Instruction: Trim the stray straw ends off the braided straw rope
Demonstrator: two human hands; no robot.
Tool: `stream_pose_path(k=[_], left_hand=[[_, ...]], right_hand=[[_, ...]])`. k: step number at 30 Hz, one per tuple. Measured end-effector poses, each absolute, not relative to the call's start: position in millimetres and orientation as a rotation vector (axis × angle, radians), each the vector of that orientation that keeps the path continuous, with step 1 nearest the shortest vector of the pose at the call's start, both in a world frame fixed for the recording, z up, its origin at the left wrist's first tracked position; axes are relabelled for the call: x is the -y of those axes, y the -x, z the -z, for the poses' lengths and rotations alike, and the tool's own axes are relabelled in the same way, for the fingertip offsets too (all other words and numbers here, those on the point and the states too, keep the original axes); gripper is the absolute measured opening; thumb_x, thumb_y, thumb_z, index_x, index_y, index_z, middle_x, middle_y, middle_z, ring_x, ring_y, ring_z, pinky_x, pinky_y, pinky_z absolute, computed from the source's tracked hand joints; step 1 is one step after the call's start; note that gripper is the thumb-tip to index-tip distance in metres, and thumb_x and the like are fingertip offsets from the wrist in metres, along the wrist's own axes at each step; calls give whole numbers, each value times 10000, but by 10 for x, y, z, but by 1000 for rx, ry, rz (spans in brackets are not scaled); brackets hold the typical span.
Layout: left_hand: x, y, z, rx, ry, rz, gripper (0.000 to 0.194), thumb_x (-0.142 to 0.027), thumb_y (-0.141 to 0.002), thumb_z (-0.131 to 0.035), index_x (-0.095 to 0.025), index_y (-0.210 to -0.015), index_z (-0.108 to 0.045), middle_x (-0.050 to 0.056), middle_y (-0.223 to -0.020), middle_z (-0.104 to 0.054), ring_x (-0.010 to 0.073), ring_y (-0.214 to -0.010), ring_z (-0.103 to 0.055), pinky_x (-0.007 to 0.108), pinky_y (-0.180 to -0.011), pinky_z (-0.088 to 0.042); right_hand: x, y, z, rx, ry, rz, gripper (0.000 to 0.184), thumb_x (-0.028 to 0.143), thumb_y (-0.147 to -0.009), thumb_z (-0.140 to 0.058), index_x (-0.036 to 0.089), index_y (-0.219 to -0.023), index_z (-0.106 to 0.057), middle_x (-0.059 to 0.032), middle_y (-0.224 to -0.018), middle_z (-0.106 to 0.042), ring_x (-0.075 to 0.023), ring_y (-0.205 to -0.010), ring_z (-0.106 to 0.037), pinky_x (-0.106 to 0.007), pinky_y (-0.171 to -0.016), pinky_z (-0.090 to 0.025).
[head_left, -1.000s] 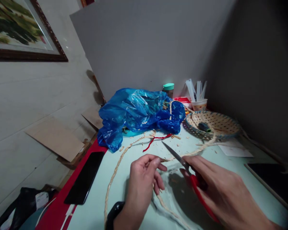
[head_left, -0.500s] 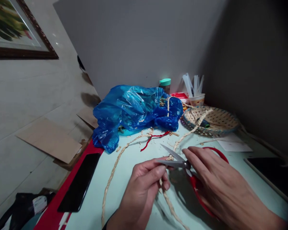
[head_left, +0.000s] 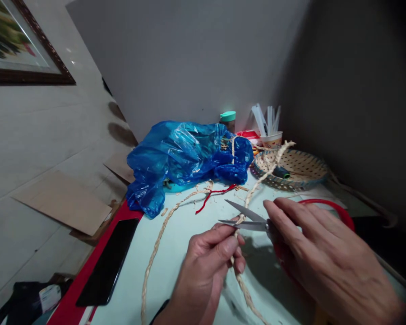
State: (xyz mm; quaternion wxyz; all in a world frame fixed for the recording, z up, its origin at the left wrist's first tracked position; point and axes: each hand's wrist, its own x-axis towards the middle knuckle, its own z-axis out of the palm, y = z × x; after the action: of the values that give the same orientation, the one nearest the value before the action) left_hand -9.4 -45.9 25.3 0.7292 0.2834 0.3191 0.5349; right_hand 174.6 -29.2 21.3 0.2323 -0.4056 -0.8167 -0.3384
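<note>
Between the thumb and fingers of my left hand (head_left: 211,257) is a pale braided cord (head_left: 260,180), pinched partway along its length. One end rises past the fingertips toward the woven basket; the rest trails down below the hand. My right hand (head_left: 321,248) is closed around red-handled scissors (head_left: 252,219). Their blades are parted and point left, just above my left fingertips, with the cord crossing at the blades. The scissors' handles are partly hidden by my right hand. Another stretch of braided cord (head_left: 155,248) curves along the table left of my hands.
A crumpled blue plastic bag (head_left: 186,153) lies at the back, with a red string (head_left: 208,198) before it. The woven basket (head_left: 297,183) and a paper cup (head_left: 271,140) of plastic strips stand at back right. A black phone (head_left: 110,259) lies near the left edge.
The right hand and scissors have moved slightly right, and the blades remain parted. The cord's upper end stands a little higher. The whole view has shifted slightly.
</note>
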Motion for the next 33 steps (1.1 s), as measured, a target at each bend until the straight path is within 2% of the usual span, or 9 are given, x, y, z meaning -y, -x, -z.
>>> stream_pose_path(k=[6,14,19,23,26,29,31,33], left_hand=[[469,70,-285,-722,-615,-1171,62,-188,-729,-774,-146,-774,-782,51,-795,-567,81,-633,-487,195,-570,-400],[467,71,-260,-796,-650,-1205,111,-184,-739,-767,-142,-840,-786,48,-791,-549,83,-663,-453,191,-586,-387],[457,94,-243,-822,-650,-1199,171,-163,-746,-759,-139,-914,-781,56,-840,-551,83,-702,-444,182,-601,-391],[414,126,-227,-775,-621,-1176,269,-132,-757,-732,-111,-1025,-752,69,-835,-573,80,-688,-458,185,-608,-383],[383,143,-220,-709,-620,-1168,278,-115,-768,-697,-75,-1042,-722,52,-783,-548,64,-627,-422,182,-564,-345],[363,161,-205,-710,-640,-1185,252,-149,-780,-683,-64,-1017,-682,8,-724,-479,40,-549,-312,176,-492,-250],[351,178,-181,-758,-696,-1186,239,-232,-804,-686,-86,-989,-649,-16,-713,-457,28,-511,-231,180,-465,-182],[341,190,-149,-810,-761,-1175,251,-322,-816,-683,-110,-932,-616,-25,-706,-474,21,-487,-186,189,-451,-121]], right_hand=[[284,-1769,-214,2213,1086,899,328,54,-934,-337,-9,-1174,-551,-203,-1084,-642,-299,-909,-613,-407,-762,-475],[325,-1730,-194,2188,1102,921,310,17,-889,-376,49,-1108,-593,-101,-892,-686,-207,-730,-628,-319,-648,-451],[317,-1736,-178,2271,1136,794,328,-20,-864,-368,52,-1098,-587,-78,-825,-680,-172,-672,-642,-275,-566,-456],[241,-1834,-146,2275,1246,716,306,14,-865,-382,82,-1056,-611,-70,-821,-672,-176,-616,-639,-269,-470,-436],[150,-1936,-119,2241,1458,678,325,48,-851,-411,102,-1106,-605,-88,-904,-686,-213,-608,-650,-288,-430,-412],[74,-1969,-109,2216,1510,364,296,109,-866,-454,140,-1118,-607,-88,-966,-698,-239,-728,-683,-296,-533,-474],[43,-1938,-122,2167,1455,54,218,190,-906,-474,171,-1052,-635,-72,-965,-715,-234,-792,-691,-302,-619,-507],[28,-1890,-152,2093,1403,-205,206,276,-927,-504,182,-1029,-656,-63,-935,-736,-225,-785,-701,-286,-630,-525]])
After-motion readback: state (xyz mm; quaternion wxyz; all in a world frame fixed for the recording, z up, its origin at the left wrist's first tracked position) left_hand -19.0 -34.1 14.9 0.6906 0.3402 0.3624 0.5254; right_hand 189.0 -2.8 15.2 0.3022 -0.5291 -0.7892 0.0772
